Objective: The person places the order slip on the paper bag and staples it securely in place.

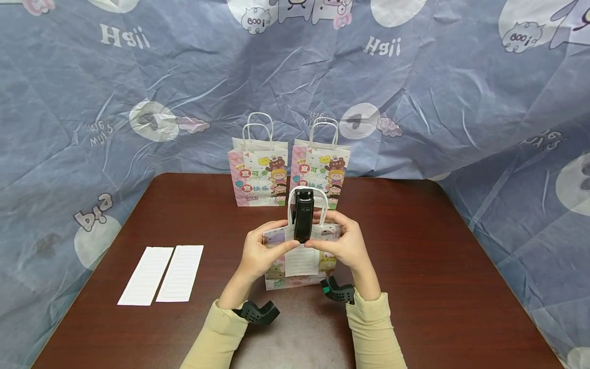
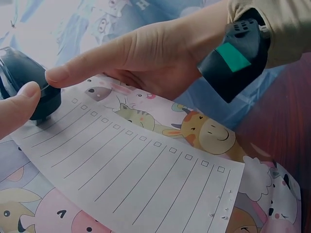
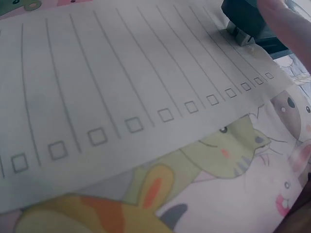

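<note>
A black stapler [image 1: 303, 215] straddles the top edge of a cartoon-animal paper gift bag [image 1: 275, 274], between its white handle cords. Under the stapler, a lined paper slip with small checkboxes [image 2: 141, 160] lies against the bag's front. My left hand [image 1: 262, 251] grips from the left, thumb on the stapler's lower end, fingers mostly hidden behind the bag. From the right my right hand [image 1: 345, 243] holds it the same way, its thumb [image 2: 82, 68] on the stapler beside the left thumb [image 2: 19, 107]. The slip's top edge sits at the stapler's jaw [image 3: 240, 36].
Two more gift bags, one at left [image 1: 260, 179] and one at right [image 1: 320, 156], stand upright at the table's back edge. Two white lined slips [image 1: 145, 277] lie side by side on the left of the brown table [image 1: 424, 277]. A blue printed cloth [image 1: 230, 77] hangs behind.
</note>
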`<move>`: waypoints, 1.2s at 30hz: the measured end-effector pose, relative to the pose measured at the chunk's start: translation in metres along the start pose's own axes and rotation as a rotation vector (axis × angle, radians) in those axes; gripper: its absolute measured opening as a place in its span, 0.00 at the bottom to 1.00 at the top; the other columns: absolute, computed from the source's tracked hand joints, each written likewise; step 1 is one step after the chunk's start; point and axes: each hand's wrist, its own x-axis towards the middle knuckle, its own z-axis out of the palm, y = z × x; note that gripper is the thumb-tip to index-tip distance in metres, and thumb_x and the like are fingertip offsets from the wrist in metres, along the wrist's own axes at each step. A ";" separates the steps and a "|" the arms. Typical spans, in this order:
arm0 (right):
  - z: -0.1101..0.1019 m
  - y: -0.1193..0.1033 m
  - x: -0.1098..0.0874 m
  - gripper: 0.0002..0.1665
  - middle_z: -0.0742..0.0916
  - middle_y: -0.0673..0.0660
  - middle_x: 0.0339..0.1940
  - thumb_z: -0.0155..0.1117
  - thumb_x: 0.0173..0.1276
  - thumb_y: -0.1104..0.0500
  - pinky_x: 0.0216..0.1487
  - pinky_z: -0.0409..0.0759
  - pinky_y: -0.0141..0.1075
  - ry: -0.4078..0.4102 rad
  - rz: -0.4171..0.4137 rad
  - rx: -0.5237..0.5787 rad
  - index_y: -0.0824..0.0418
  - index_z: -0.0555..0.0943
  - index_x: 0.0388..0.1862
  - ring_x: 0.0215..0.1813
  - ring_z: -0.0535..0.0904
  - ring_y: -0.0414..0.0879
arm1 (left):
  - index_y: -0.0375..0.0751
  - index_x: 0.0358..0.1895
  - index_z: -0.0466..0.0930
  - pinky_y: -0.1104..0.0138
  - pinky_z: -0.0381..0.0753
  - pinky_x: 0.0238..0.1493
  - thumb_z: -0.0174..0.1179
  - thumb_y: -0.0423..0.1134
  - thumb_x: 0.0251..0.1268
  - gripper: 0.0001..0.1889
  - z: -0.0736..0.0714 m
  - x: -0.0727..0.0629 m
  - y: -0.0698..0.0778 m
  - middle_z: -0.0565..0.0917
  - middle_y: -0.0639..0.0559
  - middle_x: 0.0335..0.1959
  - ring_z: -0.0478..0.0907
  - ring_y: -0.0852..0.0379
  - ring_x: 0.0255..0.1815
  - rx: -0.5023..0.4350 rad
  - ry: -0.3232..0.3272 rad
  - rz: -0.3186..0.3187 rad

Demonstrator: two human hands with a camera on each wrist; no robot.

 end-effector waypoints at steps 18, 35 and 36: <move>0.000 -0.010 -0.001 0.24 0.85 0.64 0.43 0.73 0.44 0.76 0.43 0.76 0.34 -0.070 -0.031 -0.053 0.73 0.81 0.44 0.46 0.79 0.40 | 0.23 0.48 0.79 0.72 0.74 0.25 0.69 0.21 0.45 0.21 -0.002 0.001 0.002 0.81 0.35 0.44 0.77 0.55 0.47 0.015 -0.049 0.087; 0.015 -0.021 0.000 0.23 0.84 0.66 0.44 0.71 0.48 0.75 0.50 0.73 0.31 -0.021 -0.034 -0.130 0.74 0.78 0.46 0.51 0.78 0.52 | 0.22 0.45 0.79 0.70 0.77 0.38 0.69 0.22 0.45 0.19 0.000 0.001 0.005 0.82 0.36 0.40 0.79 0.48 0.44 0.128 0.034 0.212; 0.016 -0.021 0.001 0.23 0.84 0.67 0.44 0.72 0.48 0.75 0.50 0.73 0.30 -0.016 -0.037 -0.129 0.74 0.78 0.46 0.51 0.78 0.55 | 0.22 0.45 0.79 0.70 0.77 0.38 0.69 0.22 0.46 0.19 0.000 0.001 0.006 0.82 0.36 0.40 0.79 0.48 0.44 0.131 0.035 0.209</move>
